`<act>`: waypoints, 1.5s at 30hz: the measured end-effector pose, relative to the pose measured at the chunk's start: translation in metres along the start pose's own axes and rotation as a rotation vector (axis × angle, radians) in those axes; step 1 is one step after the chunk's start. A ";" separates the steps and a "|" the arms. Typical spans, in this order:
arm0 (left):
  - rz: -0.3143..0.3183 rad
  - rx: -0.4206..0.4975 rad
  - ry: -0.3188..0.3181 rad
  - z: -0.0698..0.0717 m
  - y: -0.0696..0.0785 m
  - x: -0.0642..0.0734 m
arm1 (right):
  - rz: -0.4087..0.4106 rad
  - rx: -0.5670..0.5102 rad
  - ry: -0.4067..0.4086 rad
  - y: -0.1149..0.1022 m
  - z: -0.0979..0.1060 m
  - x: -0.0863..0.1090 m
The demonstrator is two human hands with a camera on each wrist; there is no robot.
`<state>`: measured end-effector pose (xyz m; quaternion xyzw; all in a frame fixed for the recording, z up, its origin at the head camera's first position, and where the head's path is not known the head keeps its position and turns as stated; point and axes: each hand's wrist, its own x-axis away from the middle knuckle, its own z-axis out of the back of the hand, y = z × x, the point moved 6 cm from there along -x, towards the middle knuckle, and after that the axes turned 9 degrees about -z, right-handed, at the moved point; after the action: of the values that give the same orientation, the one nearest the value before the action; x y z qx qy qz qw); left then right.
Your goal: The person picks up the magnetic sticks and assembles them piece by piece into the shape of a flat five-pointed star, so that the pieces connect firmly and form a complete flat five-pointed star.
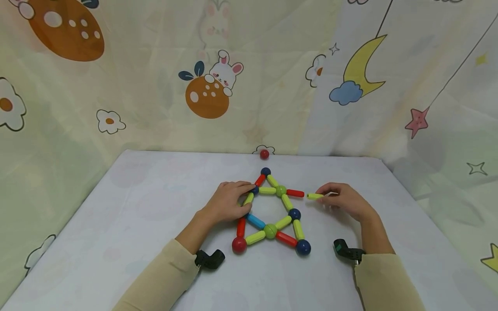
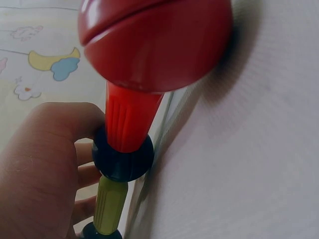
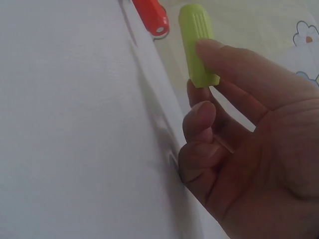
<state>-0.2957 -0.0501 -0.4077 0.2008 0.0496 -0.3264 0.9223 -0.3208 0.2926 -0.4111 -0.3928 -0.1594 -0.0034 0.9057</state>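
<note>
A flat star-like frame of magnetic rods and balls (image 1: 255, 237) lies on the table, with red, blue and yellow-green rods. My left hand (image 1: 229, 201) grips its left side, thumb at a dark blue ball (image 2: 123, 162) and fingers by another dark blue ball (image 1: 254, 189). The fingers are partly hidden in the left wrist view. To the right of the frame, my right hand (image 1: 346, 201) pinches a yellow-green magnetic rod (image 3: 197, 45) between thumb and fingers. A small gap separates this rod from the free end of a red rod (image 1: 295, 193), which sticks out from a green ball (image 1: 281, 191).
A loose red ball (image 1: 264, 154) sits at the table's back edge, beyond the frame's top. The white-covered table (image 1: 155, 185) meets a patterned cloth backdrop (image 1: 151, 86). Each wrist carries a black camera, one of them the right camera (image 1: 348, 250).
</note>
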 end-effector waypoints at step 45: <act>-0.007 0.000 -0.001 -0.001 -0.001 0.000 | 0.002 -0.057 -0.117 -0.020 -0.028 -0.005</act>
<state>-0.2966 -0.0502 -0.4084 0.2007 0.0497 -0.3298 0.9211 -0.3201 0.2582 -0.4163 -0.4182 -0.2115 0.0160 0.8833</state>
